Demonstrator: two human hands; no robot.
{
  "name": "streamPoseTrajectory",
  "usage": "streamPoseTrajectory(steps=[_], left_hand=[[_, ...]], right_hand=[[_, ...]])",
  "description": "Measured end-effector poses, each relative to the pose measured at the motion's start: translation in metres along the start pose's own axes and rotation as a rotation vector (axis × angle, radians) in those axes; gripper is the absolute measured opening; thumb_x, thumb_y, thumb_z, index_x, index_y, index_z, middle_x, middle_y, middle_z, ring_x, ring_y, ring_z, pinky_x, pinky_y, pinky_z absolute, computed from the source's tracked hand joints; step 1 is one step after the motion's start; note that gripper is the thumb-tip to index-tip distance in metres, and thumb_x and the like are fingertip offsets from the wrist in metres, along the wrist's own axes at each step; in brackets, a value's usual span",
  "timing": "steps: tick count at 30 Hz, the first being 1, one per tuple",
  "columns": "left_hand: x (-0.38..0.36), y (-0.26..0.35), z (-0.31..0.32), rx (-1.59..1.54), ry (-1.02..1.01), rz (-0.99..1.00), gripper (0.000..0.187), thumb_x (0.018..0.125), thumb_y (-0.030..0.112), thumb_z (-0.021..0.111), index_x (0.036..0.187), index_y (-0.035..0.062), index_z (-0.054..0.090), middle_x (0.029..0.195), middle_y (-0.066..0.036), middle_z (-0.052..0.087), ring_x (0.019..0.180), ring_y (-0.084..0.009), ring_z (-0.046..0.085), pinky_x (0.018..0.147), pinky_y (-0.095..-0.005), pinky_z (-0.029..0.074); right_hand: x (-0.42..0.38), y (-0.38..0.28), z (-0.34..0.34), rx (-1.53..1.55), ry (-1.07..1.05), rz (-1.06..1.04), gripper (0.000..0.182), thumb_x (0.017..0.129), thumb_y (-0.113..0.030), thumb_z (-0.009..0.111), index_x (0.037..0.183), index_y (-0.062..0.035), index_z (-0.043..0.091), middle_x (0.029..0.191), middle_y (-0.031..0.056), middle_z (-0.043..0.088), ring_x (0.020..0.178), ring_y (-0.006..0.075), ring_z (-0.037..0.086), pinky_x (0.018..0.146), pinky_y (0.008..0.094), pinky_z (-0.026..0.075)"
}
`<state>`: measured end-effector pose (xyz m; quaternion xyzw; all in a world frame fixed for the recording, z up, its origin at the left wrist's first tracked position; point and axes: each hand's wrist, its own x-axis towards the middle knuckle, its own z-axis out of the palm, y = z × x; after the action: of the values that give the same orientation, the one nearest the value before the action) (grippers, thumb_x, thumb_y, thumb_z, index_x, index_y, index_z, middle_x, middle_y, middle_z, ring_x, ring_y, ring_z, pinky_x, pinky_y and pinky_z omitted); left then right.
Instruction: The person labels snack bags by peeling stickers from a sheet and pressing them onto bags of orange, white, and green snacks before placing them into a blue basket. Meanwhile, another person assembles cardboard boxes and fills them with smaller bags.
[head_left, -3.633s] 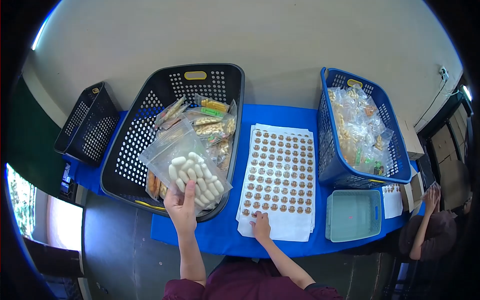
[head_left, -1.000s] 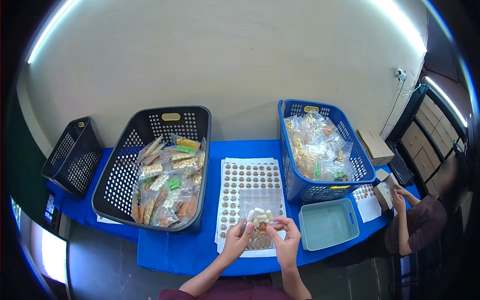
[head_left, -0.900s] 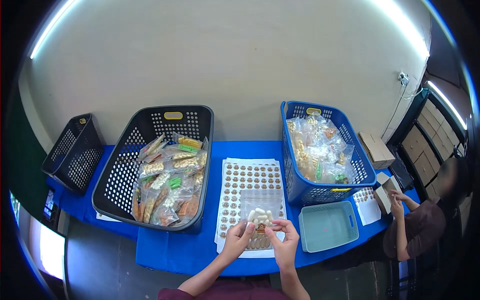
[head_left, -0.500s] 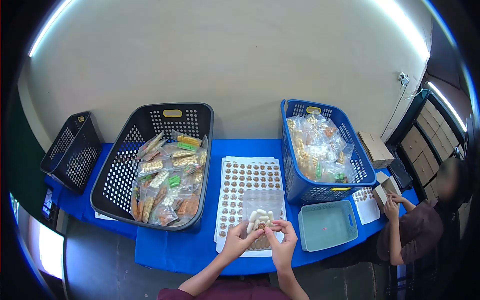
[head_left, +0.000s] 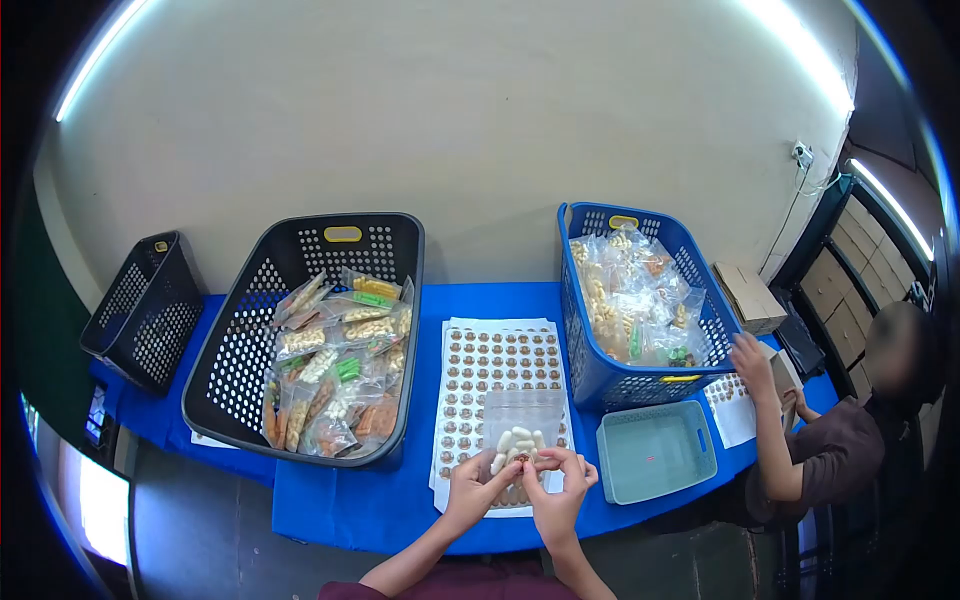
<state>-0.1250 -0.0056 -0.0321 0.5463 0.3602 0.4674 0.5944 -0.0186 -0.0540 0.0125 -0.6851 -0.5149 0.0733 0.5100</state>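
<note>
A clear zip bag [head_left: 524, 406] of white, rounded pieces is between my two hands, above a sheet of round stickers [head_left: 500, 350]. My left hand [head_left: 474, 494] grips the bag's lower left side, thumb in front. On the lower right side my right hand [head_left: 558, 500] is closed, its thumb meeting the left one at the front of the bag. Between the thumb tips sits a small round brown sticker [head_left: 523, 457], partly covered by them. The fingers behind the bag are mostly hidden.
On the blue table [head_left: 330, 505], a black basket [head_left: 228, 335] and a blue basket [head_left: 640, 385] hold filled bags. A grey-green tray [head_left: 660, 485] stands right of my hands; another black basket [head_left: 150, 310] is far left. A person [head_left: 835, 460] works beside a cardboard box [head_left: 785, 375] at right.
My thumbs now cover more of the round sticker, and the bag sits slightly lower in my hands' grip. At right, the other person's one hand has risen from the box toward the blue basket.
</note>
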Motion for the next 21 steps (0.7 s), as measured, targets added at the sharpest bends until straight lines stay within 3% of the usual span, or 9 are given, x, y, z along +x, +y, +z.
streamPoseTrajectory(steps=[1, 5, 6, 9, 10, 13, 14, 18, 21], left_hand=[[0.001, -0.001, 0.002, -0.023, 0.032, 0.043, 0.020, 0.078, 0.019, 0.065, 0.085, 0.0003, 0.061, 0.056, 0.005, 0.050, 0.050, 0.0004, 0.039, 0.042, -0.0187, 0.031], [0.000, 0.015, -0.002, 0.070, 0.011, 0.064, 0.019, 0.078, 0.017, 0.064, 0.086, -0.0001, 0.062, 0.058, 0.004, 0.053, 0.053, -0.0002, 0.043, 0.044, -0.0186, 0.034], [-0.002, 0.021, -0.005, 0.150, -0.023, 0.075, 0.019, 0.078, 0.017, 0.064, 0.086, -0.0003, 0.061, 0.060, 0.004, 0.054, 0.053, -0.0005, 0.044, 0.045, -0.0186, 0.035], [-0.006, 0.029, -0.008, 0.146, -0.108, 0.033, 0.023, 0.077, 0.018, 0.065, 0.089, -0.0013, 0.060, 0.062, 0.003, 0.055, 0.054, -0.0012, 0.045, 0.045, -0.0186, 0.035], [-0.007, 0.028, -0.006, 0.088, -0.108, -0.002, 0.024, 0.077, 0.018, 0.065, 0.090, -0.0014, 0.059, 0.063, 0.002, 0.055, 0.054, -0.0011, 0.045, 0.045, -0.0185, 0.035], [-0.005, 0.025, -0.004, 0.101, -0.171, -0.041, 0.026, 0.077, 0.019, 0.065, 0.091, -0.0018, 0.058, 0.063, 0.002, 0.053, 0.053, -0.0010, 0.044, 0.044, -0.0180, 0.034], [-0.004, 0.024, -0.004, 0.137, -0.206, -0.044, 0.027, 0.077, 0.019, 0.065, 0.092, -0.0020, 0.057, 0.062, 0.002, 0.053, 0.052, -0.0010, 0.043, 0.044, -0.0178, 0.033], [-0.010, 0.029, 0.007, 0.169, -0.132, 0.025, 0.028, 0.075, 0.024, 0.067, 0.083, -0.0003, 0.056, 0.057, 0.003, 0.048, 0.050, -0.0017, 0.039, 0.043, -0.0194, 0.032], [-0.008, -0.009, -0.001, 0.129, -0.168, 0.010, 0.030, 0.075, 0.025, 0.068, 0.085, -0.0007, 0.056, 0.059, 0.003, 0.047, 0.052, -0.0016, 0.039, 0.044, -0.0196, 0.031]], right_hand=[[-0.001, 0.002, -0.002, 0.006, -0.039, 0.035, 0.030, 0.066, -0.012, 0.069, 0.091, -0.0087, 0.053, 0.073, -0.0022, 0.057, 0.076, 0.0104, 0.046, 0.083, 0.0326, 0.023], [0.007, 0.008, -0.007, 0.060, 0.030, 0.184, 0.051, 0.061, -0.016, 0.076, 0.102, -0.0074, 0.046, 0.088, 0.0032, 0.050, 0.082, 0.0133, 0.043, 0.077, 0.0312, 0.029], [0.011, 0.030, -0.008, 0.196, -0.045, 0.169, 0.064, 0.057, -0.017, 0.079, 0.107, -0.0064, 0.041, 0.095, 0.0052, 0.044, 0.085, 0.0142, 0.041, 0.074, 0.0294, 0.035], [0.016, 0.050, -0.009, 0.743, -0.263, 0.240, 0.063, 0.060, -0.015, 0.078, 0.110, -0.0056, 0.041, 0.097, 0.0045, 0.047, 0.088, 0.0140, 0.044, 0.078, 0.0294, 0.038], [0.020, 0.042, -0.015, 0.964, -0.375, 0.325, 0.063, 0.062, -0.012, 0.076, 0.112, -0.0037, 0.040, 0.103, 0.0060, 0.048, 0.096, 0.0143, 0.046, 0.086, 0.0296, 0.036], [0.015, 0.045, -0.010, 0.955, -0.435, 0.279, 0.057, 0.065, -0.009, 0.074, 0.111, -0.0010, 0.042, 0.107, 0.0083, 0.050, 0.100, 0.0136, 0.048, 0.086, 0.0292, 0.037], [0.012, 0.039, -0.007, 0.890, -0.411, 0.332, 0.040, 0.069, -0.008, 0.070, 0.103, 0.0012, 0.050, 0.097, 0.0081, 0.057, 0.091, 0.0110, 0.053, 0.078, 0.0265, 0.043], [0.011, 0.031, 0.002, 0.805, -0.241, 0.348, 0.015, 0.077, -0.008, 0.063, 0.088, 0.0018, 0.059, 0.078, 0.0053, 0.062, 0.070, 0.0089, 0.058, 0.062, 0.0207, 0.046], [0.007, 0.028, 0.002, 0.856, -0.207, 0.389, 0.020, 0.078, -0.010, 0.063, 0.093, 0.0024, 0.058, 0.083, 0.0067, 0.062, 0.071, 0.0099, 0.058, 0.064, 0.0223, 0.047]])
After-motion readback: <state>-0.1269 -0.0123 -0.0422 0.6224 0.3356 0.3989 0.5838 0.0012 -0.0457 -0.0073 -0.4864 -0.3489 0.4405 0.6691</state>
